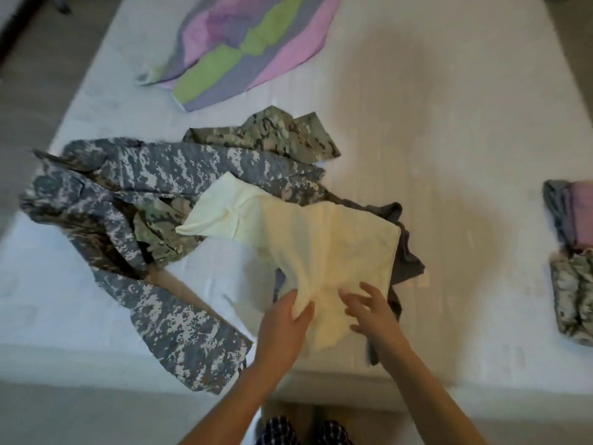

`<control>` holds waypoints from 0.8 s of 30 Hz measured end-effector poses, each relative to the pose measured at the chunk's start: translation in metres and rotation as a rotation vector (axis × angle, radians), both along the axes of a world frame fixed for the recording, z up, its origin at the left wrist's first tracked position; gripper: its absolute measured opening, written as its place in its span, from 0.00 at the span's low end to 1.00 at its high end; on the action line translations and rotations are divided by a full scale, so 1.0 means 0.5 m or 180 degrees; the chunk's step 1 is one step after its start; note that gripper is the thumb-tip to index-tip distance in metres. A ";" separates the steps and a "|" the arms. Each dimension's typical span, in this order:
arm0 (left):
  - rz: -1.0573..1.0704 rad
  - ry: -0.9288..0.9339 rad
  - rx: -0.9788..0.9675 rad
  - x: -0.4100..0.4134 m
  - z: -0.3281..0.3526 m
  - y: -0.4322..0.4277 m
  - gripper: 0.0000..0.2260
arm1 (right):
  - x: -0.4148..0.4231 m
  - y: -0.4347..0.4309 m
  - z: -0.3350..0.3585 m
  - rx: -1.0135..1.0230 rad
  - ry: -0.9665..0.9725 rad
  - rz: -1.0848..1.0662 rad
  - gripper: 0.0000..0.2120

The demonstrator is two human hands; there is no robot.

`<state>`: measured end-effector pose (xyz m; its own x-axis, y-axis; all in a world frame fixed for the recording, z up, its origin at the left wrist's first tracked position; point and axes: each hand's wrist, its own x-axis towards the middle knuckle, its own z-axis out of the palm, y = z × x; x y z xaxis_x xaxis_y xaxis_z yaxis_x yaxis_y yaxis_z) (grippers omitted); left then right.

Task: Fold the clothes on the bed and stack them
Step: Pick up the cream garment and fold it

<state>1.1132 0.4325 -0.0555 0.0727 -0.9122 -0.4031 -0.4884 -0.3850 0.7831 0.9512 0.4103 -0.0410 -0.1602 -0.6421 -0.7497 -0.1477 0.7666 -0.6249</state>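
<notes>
head view: the cream cloth (327,245) lies near the front edge of the white bed (433,139), partly on top of a dark grey garment (408,258) and the grey camo jacket (128,194). left hand (282,319) pinches the cloth's near edge between thumb and fingers. right hand (369,308) is just beside it, fingers spread over the same cloth; can't tell if it's actually touching, bit blurry. a greenish camo piece (272,133) pokes out behind the jacket. a striped cloth (244,49) in pink, green and purple lies flat at the far end. a folded stack (571,252) sits at the bed's right edge, well apart from the pile.
</notes>
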 end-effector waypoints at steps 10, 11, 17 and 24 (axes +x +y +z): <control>-0.0338 0.0323 -0.0759 0.069 0.310 0.073 0.19 | -0.044 -0.038 0.486 -0.1220 0.0170 0.0565 0.11; -0.0196 -0.0064 -0.0726 0.090 0.319 0.066 0.24 | -0.054 -0.035 0.536 -0.1377 0.0075 0.0479 0.11; -0.0601 -0.1207 -0.1068 0.054 0.357 0.029 0.41 | -0.105 -0.003 0.821 -0.2004 -0.0747 0.0932 0.05; -0.1060 -0.1072 -0.0803 0.007 0.376 -0.038 0.30 | -0.225 0.088 0.962 -0.2299 -0.1134 0.1429 0.08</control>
